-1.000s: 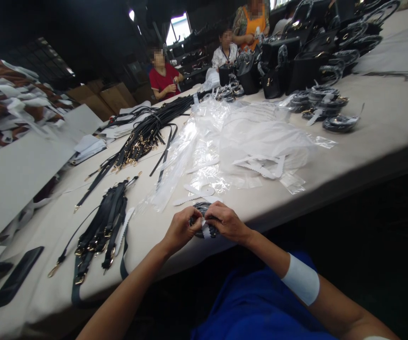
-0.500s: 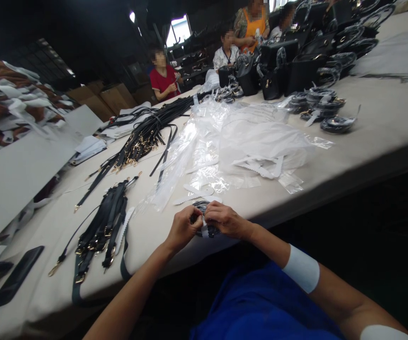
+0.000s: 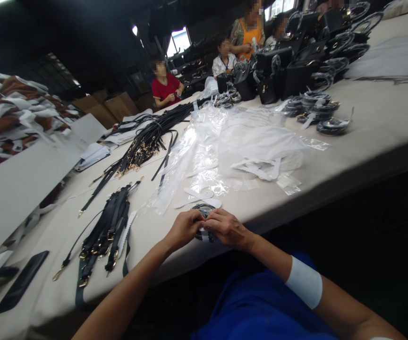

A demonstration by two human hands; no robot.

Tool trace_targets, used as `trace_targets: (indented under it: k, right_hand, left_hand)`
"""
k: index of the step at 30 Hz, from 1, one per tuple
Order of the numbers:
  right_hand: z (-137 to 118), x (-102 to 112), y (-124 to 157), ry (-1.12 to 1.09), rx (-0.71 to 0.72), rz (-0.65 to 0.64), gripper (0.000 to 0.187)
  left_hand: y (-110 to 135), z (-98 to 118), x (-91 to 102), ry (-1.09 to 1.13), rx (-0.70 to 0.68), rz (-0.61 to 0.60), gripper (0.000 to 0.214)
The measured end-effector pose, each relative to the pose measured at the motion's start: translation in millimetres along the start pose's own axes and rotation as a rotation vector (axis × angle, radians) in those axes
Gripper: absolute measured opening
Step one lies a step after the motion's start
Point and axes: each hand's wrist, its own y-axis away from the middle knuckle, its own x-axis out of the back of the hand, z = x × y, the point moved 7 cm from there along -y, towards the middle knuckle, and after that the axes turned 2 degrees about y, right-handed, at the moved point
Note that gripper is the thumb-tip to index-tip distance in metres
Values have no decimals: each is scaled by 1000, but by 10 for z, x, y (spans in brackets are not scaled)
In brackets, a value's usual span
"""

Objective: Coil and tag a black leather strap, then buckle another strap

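Note:
My left hand point(image 3: 183, 229) and my right hand point(image 3: 228, 228) meet at the near edge of the table point(image 3: 374, 127), both closed on a coiled black strap point(image 3: 202, 210) with a white serrated tie around it. The hands cover most of the coil. Just beyond them lie loose white serrated ties point(image 3: 197, 197). A bundle of black straps with gold clasps point(image 3: 106, 229) lies to the left of my left hand.
Clear plastic bags point(image 3: 246, 137) cover the table's middle. A long pile of black straps point(image 3: 147, 139) runs toward the far end. Finished coils point(image 3: 326, 123) and black handbags point(image 3: 289, 71) sit at right. A phone point(image 3: 21, 281) lies near left. Three people sit at the far end.
Both hands have stayed on the coil, their fingers shifting a little over it. The view has tilted slightly.

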Motion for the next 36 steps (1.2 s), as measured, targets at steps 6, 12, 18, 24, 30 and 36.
trace_targets:
  k: [6, 12, 18, 24, 30, 36]
  right_hand:
    - [-151, -31, -11, 197, -212, 60, 11]
    - [-150, -65, 29, 30, -274, 90, 12]
    - [-149, -12, -1, 66, -237, 82, 5]
    - [-197, -63, 5, 180, -214, 229, 18]
    - [-197, -110, -63, 26, 61, 110, 23]
    - [-127, -55, -105, -75, 92, -1, 21]
  left_hand:
    - [30, 18, -7, -26, 67, 64, 13]
    - [34, -95, 14, 28, 171, 74, 17]
    - [-49, -166, 8, 87, 184, 2, 22]
    - [-76, -146, -16, 110, 145, -13, 20]
    - [-8, -203, -42, 118, 136, 98, 24]
    - [46, -136, -19, 120, 96, 139, 20]
